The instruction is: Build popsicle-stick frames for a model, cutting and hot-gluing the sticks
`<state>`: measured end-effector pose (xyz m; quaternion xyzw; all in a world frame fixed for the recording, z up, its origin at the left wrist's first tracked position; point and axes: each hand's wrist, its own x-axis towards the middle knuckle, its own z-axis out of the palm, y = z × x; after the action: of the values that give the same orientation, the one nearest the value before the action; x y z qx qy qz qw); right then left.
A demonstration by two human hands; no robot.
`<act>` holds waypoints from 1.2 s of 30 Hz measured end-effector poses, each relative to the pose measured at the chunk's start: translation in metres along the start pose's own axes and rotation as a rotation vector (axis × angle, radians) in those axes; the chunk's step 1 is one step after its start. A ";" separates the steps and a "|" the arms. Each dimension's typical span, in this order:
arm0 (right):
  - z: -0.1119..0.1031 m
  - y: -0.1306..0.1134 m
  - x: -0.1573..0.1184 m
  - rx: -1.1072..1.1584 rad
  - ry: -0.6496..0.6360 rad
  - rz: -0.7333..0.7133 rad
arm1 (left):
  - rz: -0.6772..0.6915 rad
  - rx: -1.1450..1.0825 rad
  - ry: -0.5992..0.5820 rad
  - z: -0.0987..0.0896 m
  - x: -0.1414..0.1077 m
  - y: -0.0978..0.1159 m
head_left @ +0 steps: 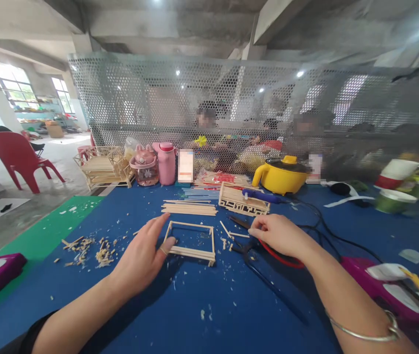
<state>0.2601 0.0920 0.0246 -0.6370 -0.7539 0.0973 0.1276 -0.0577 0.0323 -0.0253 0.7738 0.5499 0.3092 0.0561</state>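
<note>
My left hand (145, 253) is at the left side of a small rectangular frame of wooden sticks (191, 252). Its fingers stretch outward, and the thumb touches the near left corner. My right hand (279, 236) has its fingers pinched together by a short wooden stick (238, 235); whether they grip it is unclear. Beneath this hand lie scissors with red handles (283, 259) and dark blades. Dark-handled pliers (268, 282) rest just in front of them. Short stick offcuts (225, 244) lie between the frame and the pliers.
Behind the frame are long sticks (189, 208), a built stick piece (241, 200) and a blue-handled tool (261, 196). Wood scraps (84, 250) lie left. A yellow electric pot (283, 179), pink bottle (166, 164) and perforated metal screen (128, 98) stand farther back. Black cables (323, 221) run right.
</note>
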 end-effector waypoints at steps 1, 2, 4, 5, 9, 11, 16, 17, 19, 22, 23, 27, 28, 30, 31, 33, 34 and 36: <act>0.003 0.000 0.001 -0.001 0.025 -0.019 | -0.099 -0.037 0.001 -0.001 0.004 -0.005; 0.007 -0.003 0.004 0.000 0.043 -0.055 | -0.182 -0.075 -0.030 -0.001 0.007 -0.009; 0.017 -0.012 0.012 -0.028 0.052 -0.163 | -0.283 -0.172 -0.134 0.001 0.012 -0.014; 0.022 -0.019 0.018 -0.069 0.046 -0.220 | -0.308 -0.235 -0.161 0.003 0.013 -0.015; 0.039 -0.048 0.053 -0.190 0.006 -0.329 | -0.340 -0.427 -0.165 0.009 0.009 -0.011; 0.048 -0.058 0.072 -0.240 -0.039 -0.349 | -0.350 -0.457 -0.177 0.008 0.006 -0.008; 0.066 -0.070 0.099 -0.350 -0.129 -0.326 | -0.485 -0.571 -0.230 0.004 0.005 -0.006; 0.068 -0.071 0.100 -0.366 -0.134 -0.318 | -0.528 -0.603 -0.243 0.004 0.006 -0.007; 0.070 -0.073 0.099 -0.390 -0.139 -0.310 | -0.586 -0.637 -0.256 0.003 0.009 -0.011; 0.070 -0.076 0.098 -0.408 -0.155 -0.315 | -0.530 -0.526 -0.203 0.002 0.014 -0.022; 0.070 -0.077 0.099 -0.410 -0.166 -0.316 | -0.488 -0.460 -0.160 0.001 0.016 -0.027; 0.066 -0.082 0.100 -0.410 -0.218 -0.297 | -0.468 -0.377 -0.074 -0.003 0.024 -0.047; 0.065 -0.083 0.099 -0.405 -0.230 -0.290 | -0.470 -0.374 -0.071 -0.003 0.025 -0.051; 0.065 -0.084 0.097 -0.390 -0.247 -0.274 | -0.473 -0.376 -0.069 -0.003 0.027 -0.056; 0.065 -0.084 0.096 -0.378 -0.247 -0.269 | -0.473 -0.378 -0.067 -0.003 0.027 -0.058; 0.063 -0.084 0.093 -0.346 -0.225 -0.262 | -0.473 -0.385 -0.061 -0.002 0.027 -0.058; 0.061 -0.083 0.092 -0.326 -0.203 -0.261 | -0.470 -0.391 -0.058 -0.002 0.026 -0.058; 0.055 -0.080 0.086 -0.275 -0.143 -0.263 | -0.464 -0.405 -0.056 -0.002 0.026 -0.055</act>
<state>0.1548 0.1639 0.0029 -0.5361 -0.8439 0.0210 -0.0030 -0.0987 0.0759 -0.0368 0.6089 0.6375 0.3698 0.2934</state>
